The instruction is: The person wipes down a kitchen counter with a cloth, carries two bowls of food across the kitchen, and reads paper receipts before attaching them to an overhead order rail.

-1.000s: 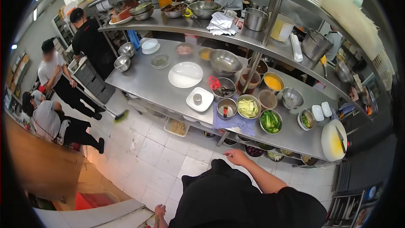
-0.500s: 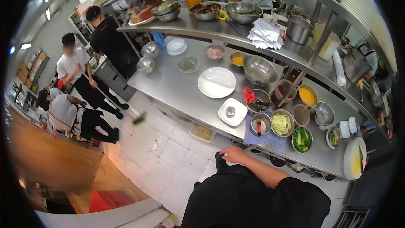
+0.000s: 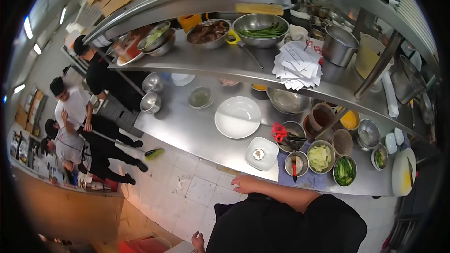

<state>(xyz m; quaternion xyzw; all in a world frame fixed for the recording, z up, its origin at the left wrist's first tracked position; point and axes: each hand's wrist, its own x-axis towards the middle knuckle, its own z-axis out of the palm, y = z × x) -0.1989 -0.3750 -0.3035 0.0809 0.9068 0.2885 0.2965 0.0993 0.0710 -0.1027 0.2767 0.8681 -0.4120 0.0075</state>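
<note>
My right hand [image 3: 243, 185] hangs in front of the steel counter [image 3: 187, 124], near its front edge, with loosely spread fingers and nothing in them. My left hand [image 3: 198, 242] shows partly at the bottom edge, its fingers loosely bent and apart, with no object visible in it. Nearest to the right hand on the counter is a white square dish [image 3: 260, 158] with a small round thing in it. A steel cup [image 3: 302, 163] with a red-handled brush stands on a blue cloth [image 3: 314, 181]. Behind these are a large white plate [image 3: 237, 124] and red-handled scissors [image 3: 279, 132].
Bowls of cut pale vegetable [image 3: 320, 158] and leafy greens [image 3: 345, 172] stand to the right. An upper shelf [image 3: 197, 61] holds green beans [image 3: 263, 32] and paper slips [image 3: 298, 65]. At left, a person [image 3: 75, 107] holds a broom [image 3: 152, 153] over the tiled floor; others stand close by.
The view has shifted, bringing the upper shelf closer. My right hand has moved left and down in view, and my left hand has come into view. The broom has moved.
</note>
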